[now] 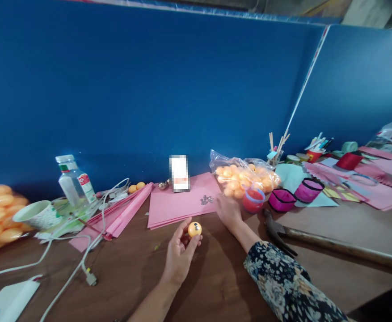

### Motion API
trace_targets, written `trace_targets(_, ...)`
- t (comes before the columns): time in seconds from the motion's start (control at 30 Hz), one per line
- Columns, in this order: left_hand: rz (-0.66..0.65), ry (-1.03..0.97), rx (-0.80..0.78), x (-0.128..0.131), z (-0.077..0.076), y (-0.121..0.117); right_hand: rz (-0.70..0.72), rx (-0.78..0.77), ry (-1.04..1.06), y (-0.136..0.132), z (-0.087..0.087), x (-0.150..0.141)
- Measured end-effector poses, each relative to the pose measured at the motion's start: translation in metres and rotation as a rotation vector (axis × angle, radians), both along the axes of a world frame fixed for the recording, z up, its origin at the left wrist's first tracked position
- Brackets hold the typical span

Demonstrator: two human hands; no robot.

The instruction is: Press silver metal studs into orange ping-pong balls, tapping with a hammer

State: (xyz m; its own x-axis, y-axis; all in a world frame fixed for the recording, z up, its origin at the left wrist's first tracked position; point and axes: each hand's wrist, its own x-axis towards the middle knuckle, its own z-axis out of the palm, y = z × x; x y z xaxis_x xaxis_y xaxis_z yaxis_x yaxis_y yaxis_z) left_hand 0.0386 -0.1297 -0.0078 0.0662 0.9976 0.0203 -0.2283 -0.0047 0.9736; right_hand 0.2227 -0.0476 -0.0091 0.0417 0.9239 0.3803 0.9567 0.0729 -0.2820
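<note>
My left hand [180, 250] pinches an orange plastic ball [193, 229] between thumb and fingers, above the brown table. Small dark spots show on the side of the ball. My right hand [228, 211] is stretched forward at the right edge of the pink paper sheets [172, 210]; its fingertips are hidden from me. Just left of that hand, several small dark round pieces [207, 200] lie on the paper. Close on its right stands a small clear cup with red contents [253, 199]. Behind it lies a clear bag of orange balls [238, 177].
A hammer [330, 241] lies at the right, beside two magenta rings of cloth [282, 200]. Left are folded pink paper [132, 212], white cables [103, 219], a plastic bottle [75, 183], a paper cup [38, 214] and another bag of balls [1, 217]. A blue partition [169, 89] stands behind.
</note>
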Motion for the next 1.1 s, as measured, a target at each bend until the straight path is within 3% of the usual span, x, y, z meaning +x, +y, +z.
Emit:
trace_targets(0.17,0.019,-0.068,-0.033,-0.001,-0.001,0.002,0.008,0.064,0.097,-0.002,0.0,-0.003)
trace_targets(0.3,0.057,-0.118,-0.057,-0.004,-0.003,0.004,0.209,0.158,0.447,-0.018,0.006,-0.022)
trace_targets(0.5,0.12,-0.159,-0.067,-0.006,-0.007,0.008,0.419,-0.056,0.874,-0.057,0.01,-0.053)
trace_targets(0.73,0.134,-0.151,-0.066,-0.006,-0.009,0.009,0.445,-0.099,1.054,-0.062,0.009,-0.056)
trace_targets(0.87,0.155,-0.121,-0.066,-0.006,-0.012,0.01,0.41,-0.205,1.163,-0.058,0.01,-0.056)
trace_targets(1.1,0.162,-0.303,-0.113,-0.005,-0.008,0.011,0.38,-0.256,1.3,-0.054,0.002,-0.059)
